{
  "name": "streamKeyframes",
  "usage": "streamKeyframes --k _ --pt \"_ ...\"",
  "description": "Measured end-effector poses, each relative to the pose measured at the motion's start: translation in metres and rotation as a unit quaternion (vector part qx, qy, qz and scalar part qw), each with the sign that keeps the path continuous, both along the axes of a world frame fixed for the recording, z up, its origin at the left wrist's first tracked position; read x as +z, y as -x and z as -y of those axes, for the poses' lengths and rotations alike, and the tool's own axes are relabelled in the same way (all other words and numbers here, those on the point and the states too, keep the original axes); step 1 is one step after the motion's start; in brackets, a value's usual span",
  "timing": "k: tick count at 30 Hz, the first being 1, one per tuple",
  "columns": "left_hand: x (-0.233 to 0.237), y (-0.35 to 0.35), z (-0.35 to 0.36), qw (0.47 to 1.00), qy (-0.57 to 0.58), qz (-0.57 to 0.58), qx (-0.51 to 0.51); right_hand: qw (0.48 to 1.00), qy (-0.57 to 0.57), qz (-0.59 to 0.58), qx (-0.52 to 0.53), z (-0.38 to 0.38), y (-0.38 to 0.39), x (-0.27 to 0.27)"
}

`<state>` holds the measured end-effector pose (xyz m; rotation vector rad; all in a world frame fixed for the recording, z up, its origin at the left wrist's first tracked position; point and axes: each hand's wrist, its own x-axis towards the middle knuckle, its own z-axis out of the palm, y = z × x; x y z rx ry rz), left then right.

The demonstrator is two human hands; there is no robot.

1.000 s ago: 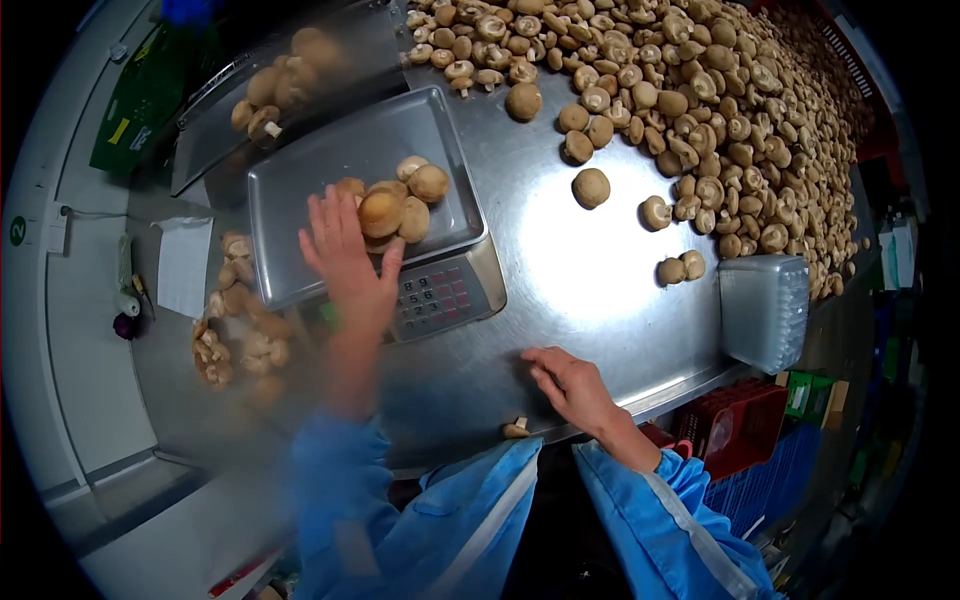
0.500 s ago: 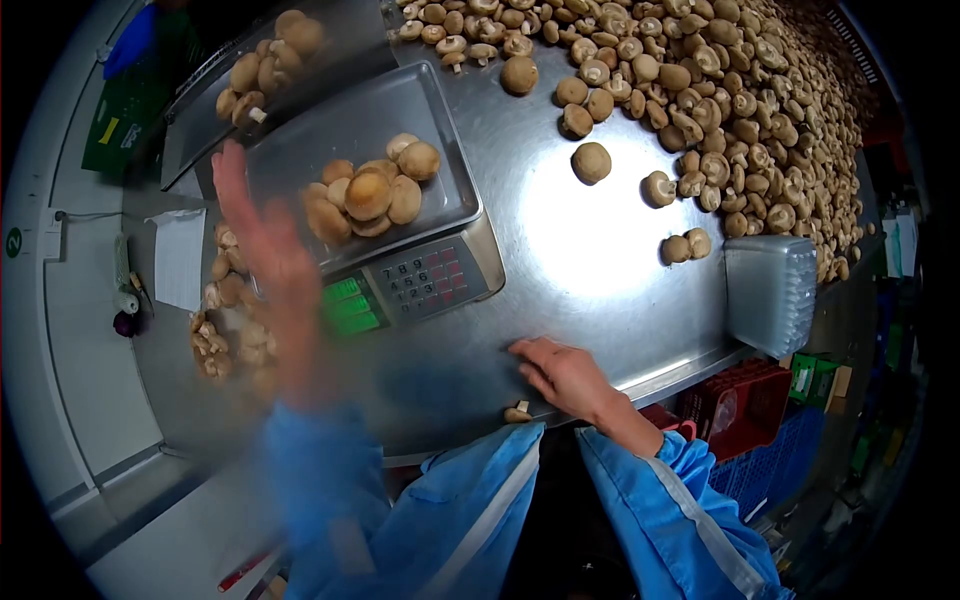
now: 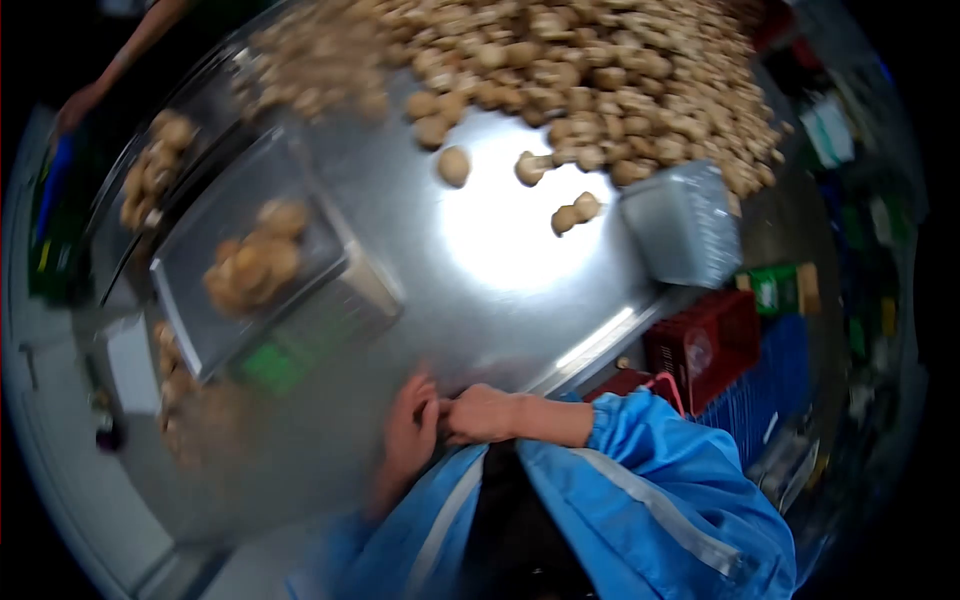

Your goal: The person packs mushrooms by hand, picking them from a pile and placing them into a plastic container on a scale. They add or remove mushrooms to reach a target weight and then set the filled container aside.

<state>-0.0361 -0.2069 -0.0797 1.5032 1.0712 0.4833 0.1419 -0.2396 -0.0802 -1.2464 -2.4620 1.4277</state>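
Observation:
My left hand (image 3: 408, 428) and my right hand (image 3: 482, 413) meet at the front edge of the steel table, close to my body. The left fingers point up and look stretched out, slightly blurred. My right hand is closed, its fingertips against the left hand; what they hold, if anything, is hidden. Beyond my left hand stands a scale with a green display (image 3: 280, 362) and a metal tray (image 3: 185, 318) on top. Several brown mushrooms (image 3: 252, 268) lie heaped in that tray.
A big pile of mushrooms (image 3: 640, 90) covers the back of the table (image 3: 410, 250). Stacked clear plastic trays (image 3: 685, 225) stand at the right edge. Red crates (image 3: 705, 345) are below right. More mushrooms (image 3: 155, 175) lie at far left, near another person's hand (image 3: 78, 105).
My view has swung, so the scale and pile sit further left. My left hand has come down from beside the scale tray to my right hand. Another person's arm has appeared at upper left.

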Motion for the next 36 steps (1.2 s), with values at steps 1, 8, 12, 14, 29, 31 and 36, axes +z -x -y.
streamKeyframes --k 1,8,12,14,29,31,36 --pt "-0.007 0.001 0.009 1.0 0.006 0.015 0.004 1.0 0.014 -0.011 -0.016 0.0 0.001 0.0" --pt "0.021 -0.015 -0.009 0.998 -0.056 -0.025 -0.01 0.963 -0.024 -0.114 -0.242 0.008 -0.037 0.014" --pt "0.026 -0.027 -0.02 0.994 -0.086 -0.056 -0.027 0.761 -0.133 -0.225 -0.594 0.014 -0.073 0.015" --pt "0.032 -0.045 -0.02 0.994 -0.085 -0.065 -0.038 0.685 -0.117 -0.267 -0.668 0.019 -0.091 0.022" --pt "0.0 -0.134 -0.004 0.962 -0.205 -0.011 -0.182 0.78 -0.145 -0.088 -0.602 0.098 -0.125 0.026" --pt "0.007 -0.141 -0.007 0.97 -0.177 -0.03 -0.163 0.769 -0.153 -0.087 -0.614 0.089 -0.142 0.044" --pt "0.014 -0.152 -0.002 0.986 -0.126 -0.069 -0.078 0.776 -0.282 -0.139 -0.547 0.063 -0.196 0.092"
